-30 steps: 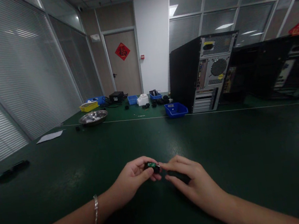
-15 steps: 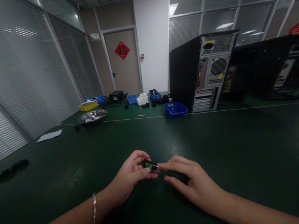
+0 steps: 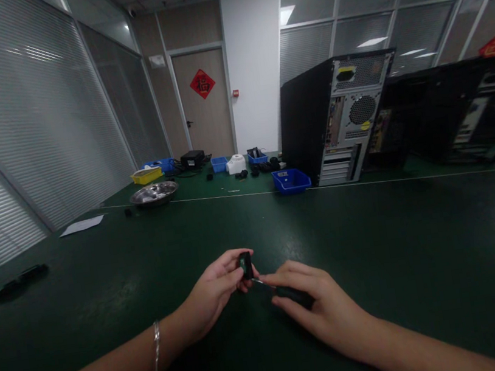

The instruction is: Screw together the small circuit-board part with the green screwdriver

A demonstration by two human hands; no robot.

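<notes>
Between the thumb and fingers of my left hand (image 3: 220, 284) is a small black part with a green circuit board (image 3: 246, 265), held upright above the table. My right hand (image 3: 320, 292) is closed around the dark handle of a screwdriver (image 3: 293, 294). Its thin metal shaft points left, and the tip is at the lower end of the small part. Whether the tip touches the part or a finger behind it, I cannot tell.
On the green table (image 3: 181, 238), dark parts (image 3: 21, 282) lie at the left near a white paper (image 3: 82, 225). Farther back stand a metal bowl (image 3: 154, 193), a yellow tray (image 3: 147, 175), a blue bin (image 3: 291, 180) and a black computer tower (image 3: 313, 127).
My left hand has turned the small part from lying slanted to standing upright. The screwdriver's shaft shows more now, its tip at the part's lower end. My right hand has barely moved.
</notes>
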